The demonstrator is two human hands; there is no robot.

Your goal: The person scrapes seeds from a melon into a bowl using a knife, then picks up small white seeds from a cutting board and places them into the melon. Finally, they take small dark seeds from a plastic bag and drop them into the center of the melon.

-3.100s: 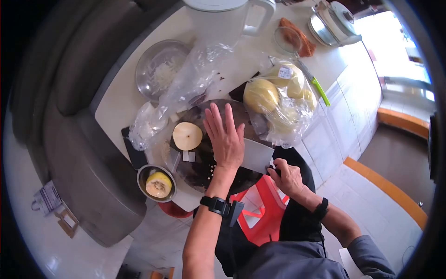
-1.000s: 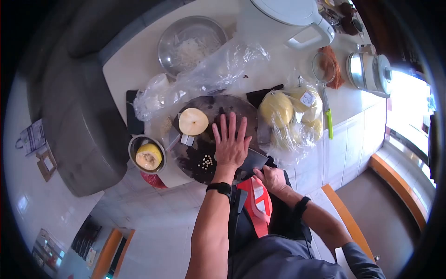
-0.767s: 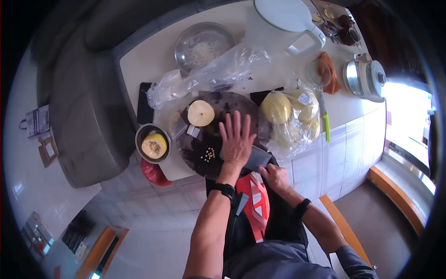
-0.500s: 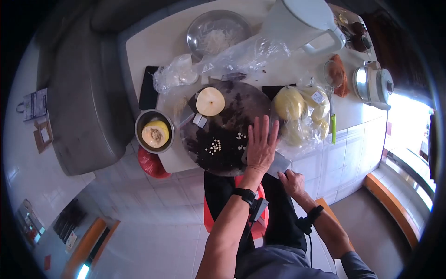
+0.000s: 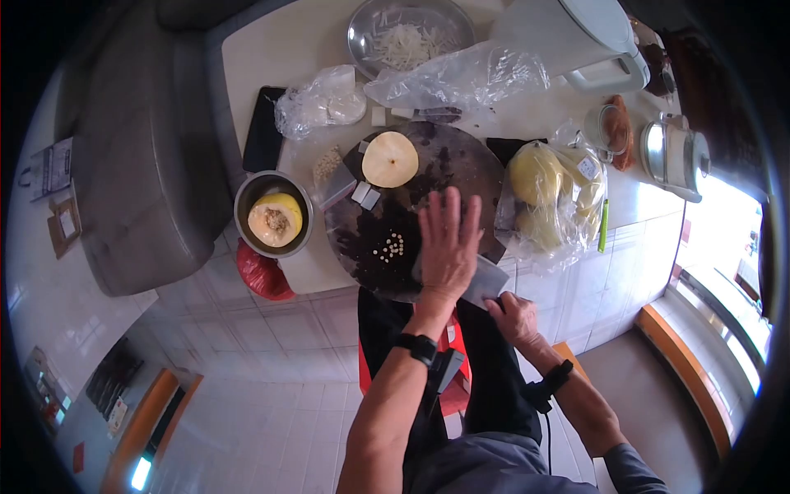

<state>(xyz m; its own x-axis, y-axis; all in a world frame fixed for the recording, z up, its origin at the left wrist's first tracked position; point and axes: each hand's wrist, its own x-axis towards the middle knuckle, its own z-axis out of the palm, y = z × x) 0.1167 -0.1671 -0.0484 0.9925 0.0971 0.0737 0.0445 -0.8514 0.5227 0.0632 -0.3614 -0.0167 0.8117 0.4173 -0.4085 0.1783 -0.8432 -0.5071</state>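
While our left hand (image 5: 448, 247) lies flat with fingers (image 5: 447, 212) spread on the broad side of the cleaver (image 5: 481, 282), our right hand (image 5: 512, 314) is closed around its handle at the near edge of the round chopping board (image 5: 461, 165). Crushing like this goes best, we judge, with the palm kept square over the blade and the edge turned away from the fingertips (what lies under the blade is hidden). Just left of the fingers sits a small heap of pale seeds (image 5: 392, 246); beyond the fingertips are two white cubes (image 5: 365, 195) and a halved pear (image 5: 390, 159), cut face up. Right of the fingers a clear bag of yellow pears (image 5: 551, 198) rests beside a green-handled peeler (image 5: 603, 225). Farther left, a steel bowl (image 5: 247, 198) holds a yellow fruit half. Across the white counter (image 5: 271, 49) are crumpled plastic bags (image 5: 457, 78), a bowl of shreds (image 5: 410, 37), a white kettle (image 5: 597, 37) and a phone (image 5: 265, 138). Tiled flooring lies below; a grey sofa (image 5: 140, 165) lines the counter's far-left side.
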